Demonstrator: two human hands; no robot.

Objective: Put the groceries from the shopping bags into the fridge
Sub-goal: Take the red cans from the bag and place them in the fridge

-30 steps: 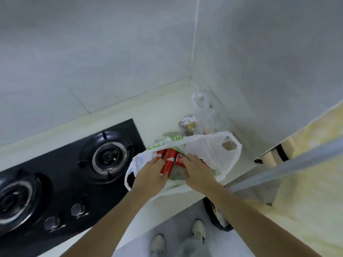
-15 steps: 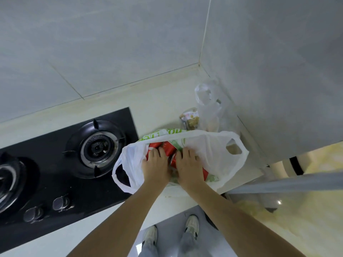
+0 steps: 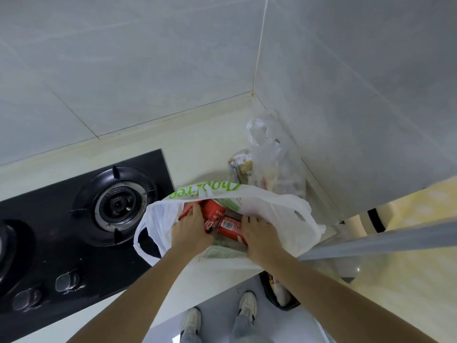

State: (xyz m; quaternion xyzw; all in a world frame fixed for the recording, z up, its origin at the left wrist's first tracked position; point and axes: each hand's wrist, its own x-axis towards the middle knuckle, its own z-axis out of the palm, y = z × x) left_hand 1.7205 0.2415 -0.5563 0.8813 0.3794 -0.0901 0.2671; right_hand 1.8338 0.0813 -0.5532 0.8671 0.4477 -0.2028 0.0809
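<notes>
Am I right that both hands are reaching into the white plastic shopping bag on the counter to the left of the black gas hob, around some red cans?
Not quite: the head view shows the white plastic shopping bag to the right of the black gas hob, not its left. Otherwise yes: the left hand and right hand are both inside it, around the red cans.

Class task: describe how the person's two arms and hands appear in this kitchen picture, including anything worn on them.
Both forearms are bare, with no sleeve in view. The left hand and right hand wear no gloves; no rings, watch or bracelet show.
</notes>
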